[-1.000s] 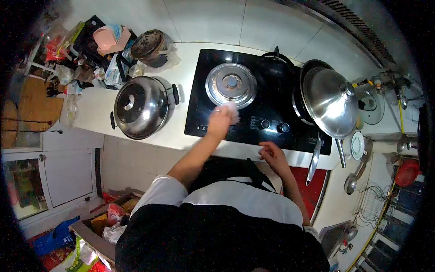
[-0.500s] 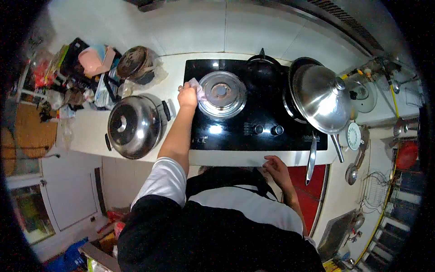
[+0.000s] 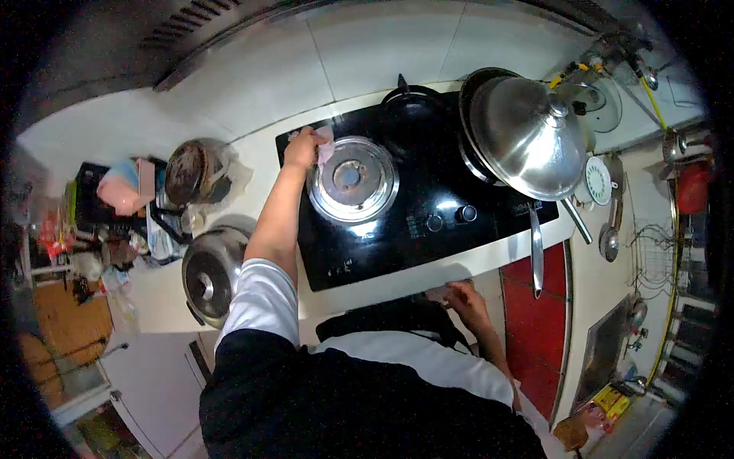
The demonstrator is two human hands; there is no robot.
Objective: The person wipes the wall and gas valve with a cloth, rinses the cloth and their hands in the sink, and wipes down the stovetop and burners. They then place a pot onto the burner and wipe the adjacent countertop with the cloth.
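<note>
My left hand [image 3: 301, 150] is closed on a pale pink cloth [image 3: 326, 148], or possibly a tissue. It presses this to the black glass gas stove [image 3: 359, 264], at the back left, just beside the round metal burner ring [image 3: 354, 179]. Near the counter's front edge, by my body, my right hand [image 3: 467, 302] hangs with loosely bent fingers, apart and holding nothing. To its upper right, a wok under a domed steel lid [image 3: 527, 138] sits on the right burner. Two control knobs, one of them this knob [image 3: 466, 213], are on the stove's front part.
A lidded steel pot [image 3: 210, 279] stands on the counter left of the stove. Behind it are a dark pan [image 3: 189, 173] and a pink container [image 3: 126, 187]. A metal handle [image 3: 537, 256] juts over the front edge. Utensils and a green-white strainer [image 3: 598, 181] lie right.
My left hand has moved with the cloth toward the stove's back left corner, up around the burner ring. The head view has turned and shifted. My right hand stays low by the counter edge.
</note>
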